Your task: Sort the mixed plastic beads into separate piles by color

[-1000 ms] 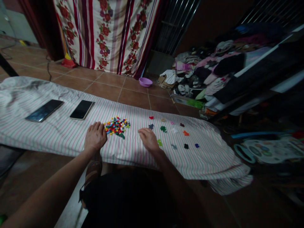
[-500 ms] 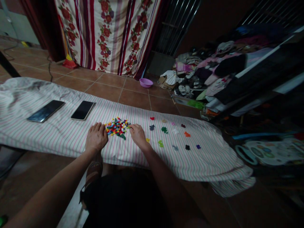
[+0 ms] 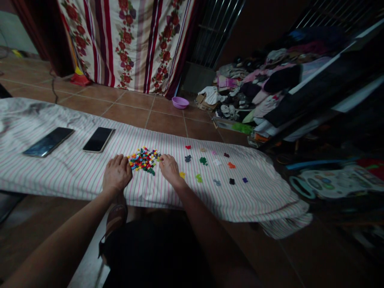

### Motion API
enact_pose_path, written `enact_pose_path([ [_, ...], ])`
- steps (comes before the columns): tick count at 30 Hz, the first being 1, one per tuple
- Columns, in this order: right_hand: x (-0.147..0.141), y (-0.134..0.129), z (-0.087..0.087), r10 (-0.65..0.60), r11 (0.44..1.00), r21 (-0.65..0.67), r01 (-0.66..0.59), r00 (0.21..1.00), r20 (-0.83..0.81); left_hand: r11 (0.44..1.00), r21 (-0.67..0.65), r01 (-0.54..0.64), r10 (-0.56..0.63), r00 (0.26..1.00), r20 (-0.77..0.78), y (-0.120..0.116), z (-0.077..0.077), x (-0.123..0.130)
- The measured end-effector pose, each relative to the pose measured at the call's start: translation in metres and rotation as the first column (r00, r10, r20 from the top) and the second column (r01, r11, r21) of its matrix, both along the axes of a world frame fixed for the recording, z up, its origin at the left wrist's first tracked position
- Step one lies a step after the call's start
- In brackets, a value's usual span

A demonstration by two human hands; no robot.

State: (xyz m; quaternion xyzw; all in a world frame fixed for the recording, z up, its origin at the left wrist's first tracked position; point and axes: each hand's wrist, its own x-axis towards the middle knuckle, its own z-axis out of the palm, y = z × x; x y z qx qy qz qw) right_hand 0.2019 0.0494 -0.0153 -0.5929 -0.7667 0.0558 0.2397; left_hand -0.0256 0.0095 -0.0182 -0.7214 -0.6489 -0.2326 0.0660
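Note:
A pile of small multicoloured plastic pieces (image 3: pixel 143 160) lies on a striped cloth (image 3: pixel 168 196). At its left edge my left hand (image 3: pixel 117 173) rests palm down, fingers lying flat on the cloth and holding nothing visible. My right hand (image 3: pixel 169 167) is at the pile's right edge, thumb and fingertips pinched together by some lime bits; what they hold is too small to make out. Single-colour clusters lie to the right, among them dark green pieces (image 3: pixel 203 161), lime pieces (image 3: pixel 199 178), orange pieces (image 3: pixel 231 165) and black pieces (image 3: pixel 232 181). Yellow pieces (image 3: pixel 182 175) are partly behind my right wrist.
Two phones, a larger dark one (image 3: pixel 49 142) and a smaller one (image 3: pixel 99 140), lie on the cloth to the left. A purple basin (image 3: pixel 180 103) stands on the tiled floor beyond. Heaped clothes (image 3: pixel 252 90) fill the back right, and a floral curtain (image 3: pixel 135 44) hangs behind.
The whole view has shifted slightly, so everything sits a little further left. My hands stay at the two sides of the pile, with the right fingertips still pinched at its edge.

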Motion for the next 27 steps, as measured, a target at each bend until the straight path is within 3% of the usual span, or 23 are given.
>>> enact_pose_path([
  [12,0.021,-0.003,0.007,0.045,0.999,0.026,-0.042,0.994,-0.103,1.000,0.016,-0.005,0.004,1.000,0.014,-0.001,-0.001,0.000],
  [27,0.122,-0.035,0.010,-0.131,0.981,0.104,0.163,0.955,-0.266,1.000,-0.002,0.016,-0.016,0.999,-0.034,-0.001,0.002,-0.002],
])
